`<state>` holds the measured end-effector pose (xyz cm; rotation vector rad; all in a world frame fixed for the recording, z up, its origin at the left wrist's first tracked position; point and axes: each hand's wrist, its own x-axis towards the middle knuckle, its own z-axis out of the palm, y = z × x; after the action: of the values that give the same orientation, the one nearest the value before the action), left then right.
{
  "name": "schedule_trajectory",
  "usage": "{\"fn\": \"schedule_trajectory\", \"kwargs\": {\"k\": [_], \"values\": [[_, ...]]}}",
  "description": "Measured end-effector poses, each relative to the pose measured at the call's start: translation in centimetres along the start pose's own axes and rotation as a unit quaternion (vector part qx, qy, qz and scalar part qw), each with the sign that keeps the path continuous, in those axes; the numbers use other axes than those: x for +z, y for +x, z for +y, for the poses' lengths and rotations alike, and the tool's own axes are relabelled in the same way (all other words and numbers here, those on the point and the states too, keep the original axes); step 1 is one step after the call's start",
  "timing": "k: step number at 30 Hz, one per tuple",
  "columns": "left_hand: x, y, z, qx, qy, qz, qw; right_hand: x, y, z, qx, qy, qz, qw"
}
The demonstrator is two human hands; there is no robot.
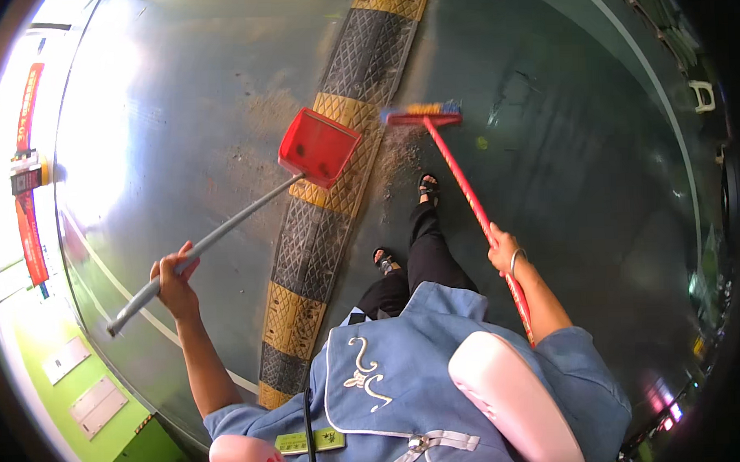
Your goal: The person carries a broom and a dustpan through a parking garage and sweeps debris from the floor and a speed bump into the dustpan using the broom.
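My left hand (175, 285) is wrapped round the grey handle of a long-handled dustpan (318, 147). Its red pan rests over the black-and-yellow speed bump (309, 249), ahead of me and a little left. With my right hand (503, 251) I grip the red pole of a broom (458, 172). The broom head, with blue and orange bristles, is right of the speed bump, apart from the pan. Loose dirt (397, 157) lies along the bump's right edge, just below the bristles. Inside the pan are dark smudges.
My feet in black sandals (385, 261) stand right of the bump on the dark green floor (580, 191). More dirt (250, 174) is scattered left of the bump. A green wall (51, 328) and a red banner (29, 235) are at far left; assorted objects line the right edge.
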<state>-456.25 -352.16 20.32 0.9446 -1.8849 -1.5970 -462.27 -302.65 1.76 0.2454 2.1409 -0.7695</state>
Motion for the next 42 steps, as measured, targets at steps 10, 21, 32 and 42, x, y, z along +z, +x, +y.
{"fn": "schedule_trajectory", "kwargs": {"k": [10,21,32,42], "values": [[-10.6,-10.4,-4.5,-0.056,-0.062,0.104,0.991,8.5,10.7,-5.5,0.051,-0.095,0.022,0.994],[-16.2,-18.1,-7.1,-0.12,-0.048,0.135,0.982,4.8,-4.1,0.5,-0.013,-0.101,0.015,0.995],[-14.1,-26.3,-7.6,-0.095,-0.047,0.167,0.98,6.2,3.1,-0.5,0.084,-0.24,-0.066,0.965],[-10.4,-34.7,-6.9,-0.065,-0.079,0.217,0.971,-2.7,1.0,1.9,-0.1,-0.219,-0.053,0.969]]}}
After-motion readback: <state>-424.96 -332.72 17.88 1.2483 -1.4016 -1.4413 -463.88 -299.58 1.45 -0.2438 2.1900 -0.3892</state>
